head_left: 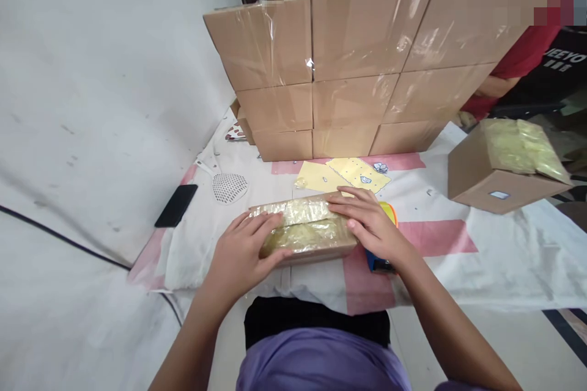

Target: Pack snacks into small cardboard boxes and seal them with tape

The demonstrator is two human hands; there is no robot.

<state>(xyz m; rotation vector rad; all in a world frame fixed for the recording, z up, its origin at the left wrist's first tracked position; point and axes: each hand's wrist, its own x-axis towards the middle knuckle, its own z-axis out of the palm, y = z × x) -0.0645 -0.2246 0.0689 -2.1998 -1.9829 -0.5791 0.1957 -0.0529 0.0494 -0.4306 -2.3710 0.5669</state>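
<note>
A small cardboard box (321, 250) lies in front of me, its top covered with shiny yellowish tape (305, 212). My left hand (250, 244) grips its left end, fingers over the top and thumb along the near edge. At the right end, my right hand (369, 220) holds the box, with fingers reaching across the top and the thumb bent over the tape. The palms hide both box ends. A blue and orange tape dispenser (380, 263) sits beside the box, partly under my right wrist.
Stacked cardboard boxes (358, 73) form a wall at the back. A taped carton (490, 177) stands right. A phone (177, 205), a white perforated skimmer (229, 187) and yellow paper (321, 176) lie on the cloth-covered table (435, 275). Behind the boxes, a person's red sleeve (527, 55) shows.
</note>
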